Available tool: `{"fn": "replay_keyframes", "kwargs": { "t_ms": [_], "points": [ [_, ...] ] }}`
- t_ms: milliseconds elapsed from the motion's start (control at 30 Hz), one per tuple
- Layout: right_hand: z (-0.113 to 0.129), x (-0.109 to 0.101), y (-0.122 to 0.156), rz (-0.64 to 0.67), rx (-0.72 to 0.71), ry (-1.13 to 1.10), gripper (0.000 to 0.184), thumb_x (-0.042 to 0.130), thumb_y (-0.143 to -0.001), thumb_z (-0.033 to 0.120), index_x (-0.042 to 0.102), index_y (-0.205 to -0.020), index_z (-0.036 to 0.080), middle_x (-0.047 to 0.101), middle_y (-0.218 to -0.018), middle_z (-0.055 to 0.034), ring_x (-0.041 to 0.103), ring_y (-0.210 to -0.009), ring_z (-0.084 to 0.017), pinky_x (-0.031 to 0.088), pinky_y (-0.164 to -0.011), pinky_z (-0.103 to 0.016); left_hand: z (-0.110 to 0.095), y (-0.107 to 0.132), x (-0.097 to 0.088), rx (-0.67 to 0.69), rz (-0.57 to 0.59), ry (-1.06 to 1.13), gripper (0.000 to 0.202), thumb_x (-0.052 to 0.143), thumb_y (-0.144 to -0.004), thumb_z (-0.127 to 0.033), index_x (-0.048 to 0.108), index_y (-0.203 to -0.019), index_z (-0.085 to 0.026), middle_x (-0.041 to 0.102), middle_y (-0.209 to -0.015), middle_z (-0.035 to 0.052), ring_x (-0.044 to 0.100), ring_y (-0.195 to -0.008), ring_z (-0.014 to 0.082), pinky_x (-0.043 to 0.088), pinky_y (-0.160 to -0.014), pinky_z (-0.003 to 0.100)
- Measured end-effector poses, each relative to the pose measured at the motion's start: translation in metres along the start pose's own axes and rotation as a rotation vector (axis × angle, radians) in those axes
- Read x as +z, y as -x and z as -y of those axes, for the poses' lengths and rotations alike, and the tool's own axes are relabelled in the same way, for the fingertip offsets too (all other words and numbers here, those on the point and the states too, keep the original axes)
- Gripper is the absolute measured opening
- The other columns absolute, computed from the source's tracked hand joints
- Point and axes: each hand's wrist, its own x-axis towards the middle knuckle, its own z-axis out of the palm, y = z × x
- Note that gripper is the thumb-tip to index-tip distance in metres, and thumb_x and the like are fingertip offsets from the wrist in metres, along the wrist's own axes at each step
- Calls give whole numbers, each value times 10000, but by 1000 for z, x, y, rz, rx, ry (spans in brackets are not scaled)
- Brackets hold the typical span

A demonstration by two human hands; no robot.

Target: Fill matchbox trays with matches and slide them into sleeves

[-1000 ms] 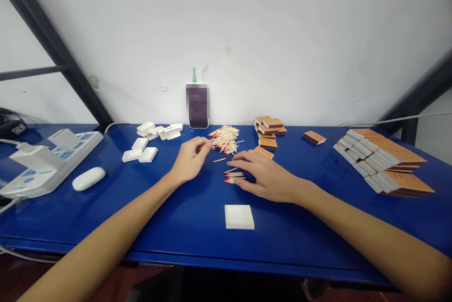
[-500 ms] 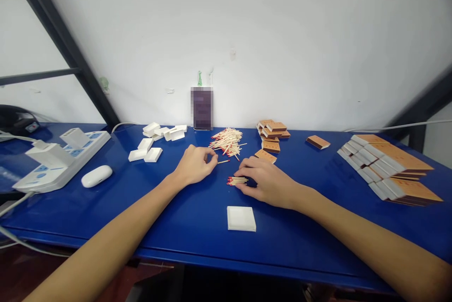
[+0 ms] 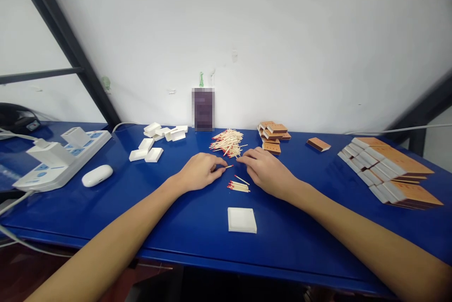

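A match (image 3: 229, 166) is pinched between the thumb and fingers of the left hand (image 3: 205, 171), its red head pointing right, just in front of a loose pile of matches (image 3: 228, 142). The right hand (image 3: 270, 172) is half curled, fingertips at the pile's near edge; whether it grips anything, I cannot tell. Nearer the person, a small bunch of matches (image 3: 239, 186) lies with a slanted match (image 3: 242, 179) just behind it, then a shallow white tray (image 3: 242, 220) on the blue tabletop (image 3: 190, 231). More white trays (image 3: 154, 154) sit left of the pile, a heap of matchboxes (image 3: 277, 128) right of it, and a larger stack of matchboxes (image 3: 400, 156) farther right.
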Motion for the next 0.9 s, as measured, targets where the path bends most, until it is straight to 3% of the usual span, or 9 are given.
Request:
{"fn": "replay_keyframes", "kwargs": {
  "t_ms": [133, 233, 333, 433, 533, 700, 800, 900],
  "points": [
    [-10, 2, -13, 22, -65, 189, 368, 457, -895, 29, 663, -1165, 171, 683, -1060, -125, 535, -953, -265, 393, -796, -385, 0, -3, 5, 28, -23, -7, 237, 522, -945, -283, 721, -1061, -230, 698, -840, 28, 609, -755, 167, 440, -747, 295],
    [-16, 1, -21, 57, -155, 288, 313, 465, -930, 75, 677, -1131, 186, 705, -1006, -108, 542, -935, -267, 352, -771, -383, 0, -6, 2, -5, -29, -1, 181, 558, -933, -295, 712, -995, -224, 649, -826, 24, 587, -813, 180, 448, -778, 303],
    [-21, -1, -27, 82, -252, 350, 243, 482, -956, 134, 695, -1060, 189, 718, -958, -96, 552, -908, -256, 333, -753, -375, 0, -7, -5, 32, 17, -79, 137, 550, -925, -236, 679, -925, -191, 630, -935, 49, 574, -932, 207, 449, -842, 331],
    [-24, -4, -32, 104, -370, 387, 210, 508, -946, 131, 705, -979, 194, 713, -941, -89, 556, -918, -243, 333, -761, -370, 1, -4, -10, 71, 60, -196, 162, 482, -941, -195, 638, -911, -162, 619, -961, 71, 574, -906, 211, 448, -829, 341],
    [-22, -9, -32, 75, -444, 395, 234, 489, -944, 99, 700, -984, 191, 710, -999, -96, 558, -936, -242, 332, -761, -369, 4, 0, -11, 77, 34, -141, 172, 444, -949, -175, 605, -890, -159, 630, -900, 58, 577, -822, 185, 445, -778, 312],
    [-12, -15, -19, -76, -310, 322, 219, 475, -964, 178, 691, -936, 150, 721, -938, -104, 568, -847, -247, 323, -732, -367, 10, 2, -9, 18, -69, 69, 138, 461, -930, -157, 590, -975, -179, 626, -767, -6, 564, -664, 135, 418, -659, 257],
    [-9, -13, -7, -86, -218, 285, 203, 494, -947, 181, 685, -882, 162, 711, -806, -82, 568, -790, -241, 326, -728, -364, 10, 2, -8, 19, -96, 102, 236, 474, -922, -153, 571, -1134, -188, 626, -746, -23, 568, -652, 131, 427, -656, 252],
    [-8, -9, 2, -63, -158, 241, 201, 488, -932, 146, 675, -1000, 175, 704, -784, -63, 576, -759, -224, 332, -713, -349, 9, 2, -6, 60, -122, 76, 260, 437, -924, -135, 609, -1113, -181, 651, -848, 18, 591, -730, 144, 458, -711, 271]
  ]
}}
